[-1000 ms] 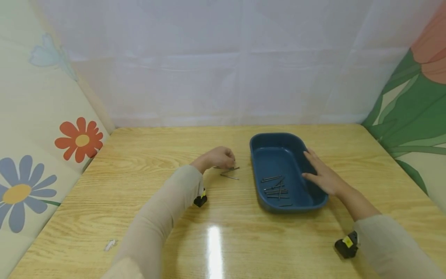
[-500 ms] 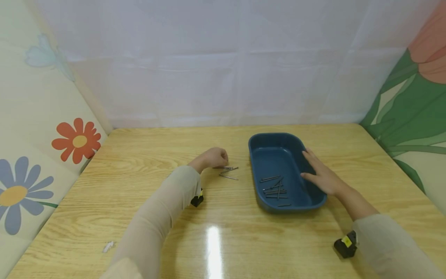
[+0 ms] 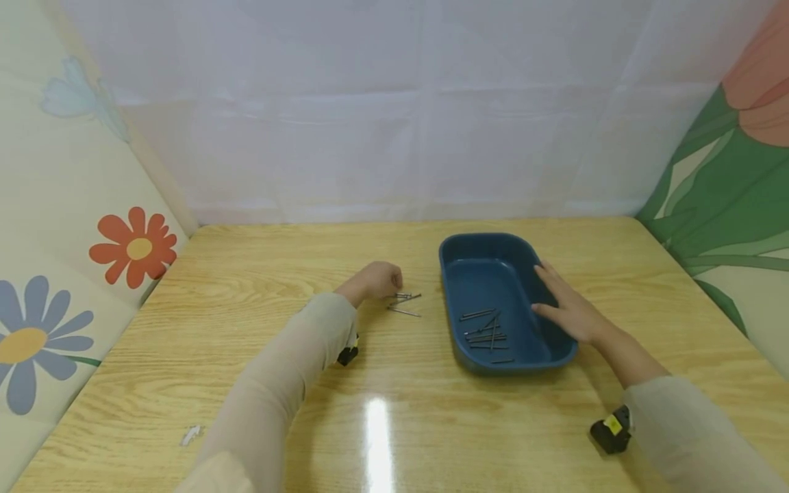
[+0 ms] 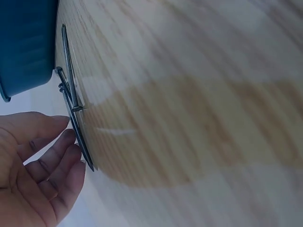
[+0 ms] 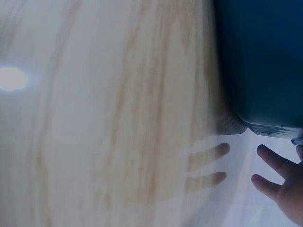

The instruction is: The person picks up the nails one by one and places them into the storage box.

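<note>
My left hand [image 3: 376, 279] is low over the table beside a small pile of metal nails [image 3: 404, 312]. In the left wrist view, the thumb and loosely bent fingers [image 4: 72, 182] are right at the pointed end of one dark nail [image 4: 83, 137]; whether they touch it is hard to tell. No nail shows between thumb and fingertips. A deep blue plastic tray [image 3: 487, 281] stands to the right, with several nails [image 3: 487, 335] scattered in its near half. My right hand [image 3: 573, 311], fingers spread, rests on the tray's right rim.
All this is on a wood-grain table [image 3: 296, 267] with a white cloth backdrop [image 3: 370, 137] behind it. Black wrist cameras [image 3: 611, 431] are worn under both sleeves. A torn white mark [image 3: 191, 435] is at the front left.
My left hand has drawn back a little to the left, so more of the table nails shows. The right hand and the tray keep their place.
</note>
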Tool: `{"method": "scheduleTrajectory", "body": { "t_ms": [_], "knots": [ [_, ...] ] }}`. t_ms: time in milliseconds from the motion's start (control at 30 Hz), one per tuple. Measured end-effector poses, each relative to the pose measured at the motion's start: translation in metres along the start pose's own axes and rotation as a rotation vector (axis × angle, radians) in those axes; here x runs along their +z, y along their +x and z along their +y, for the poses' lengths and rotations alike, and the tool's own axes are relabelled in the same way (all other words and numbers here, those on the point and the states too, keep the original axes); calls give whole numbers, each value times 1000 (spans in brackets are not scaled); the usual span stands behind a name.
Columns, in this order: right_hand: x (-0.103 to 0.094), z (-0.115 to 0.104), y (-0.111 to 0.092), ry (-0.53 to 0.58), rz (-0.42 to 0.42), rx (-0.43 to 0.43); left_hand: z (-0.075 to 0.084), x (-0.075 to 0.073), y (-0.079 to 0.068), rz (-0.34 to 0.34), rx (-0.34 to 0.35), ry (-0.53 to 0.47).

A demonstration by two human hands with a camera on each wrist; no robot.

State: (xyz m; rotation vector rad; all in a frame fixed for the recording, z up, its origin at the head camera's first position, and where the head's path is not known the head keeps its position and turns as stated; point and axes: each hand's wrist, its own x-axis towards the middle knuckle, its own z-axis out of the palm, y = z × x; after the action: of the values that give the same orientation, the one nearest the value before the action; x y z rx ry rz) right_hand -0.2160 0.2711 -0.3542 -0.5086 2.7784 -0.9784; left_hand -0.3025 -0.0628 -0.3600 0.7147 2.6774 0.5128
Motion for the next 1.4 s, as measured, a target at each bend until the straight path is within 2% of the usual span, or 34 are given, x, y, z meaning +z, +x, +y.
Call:
{"method": "scheduleTrajectory", "body": {
  "t_ms": [533, 800, 933, 1133, 1400],
  "knots": [
    [0, -1, 0, -5, 8, -5, 2, 5, 3, 1, -57, 25],
    [1, 1, 1, 5, 3, -8, 7, 4, 3, -19, -69, 83],
    [1, 1, 1, 4, 5, -11, 7, 4, 4, -15, -51, 98],
    [1, 1, 0, 8, -1, -11, 6, 4, 4, 2, -14, 65],
    [0, 0, 0, 0, 0, 9, 6, 0, 1, -7, 57, -48]
  ]
}}
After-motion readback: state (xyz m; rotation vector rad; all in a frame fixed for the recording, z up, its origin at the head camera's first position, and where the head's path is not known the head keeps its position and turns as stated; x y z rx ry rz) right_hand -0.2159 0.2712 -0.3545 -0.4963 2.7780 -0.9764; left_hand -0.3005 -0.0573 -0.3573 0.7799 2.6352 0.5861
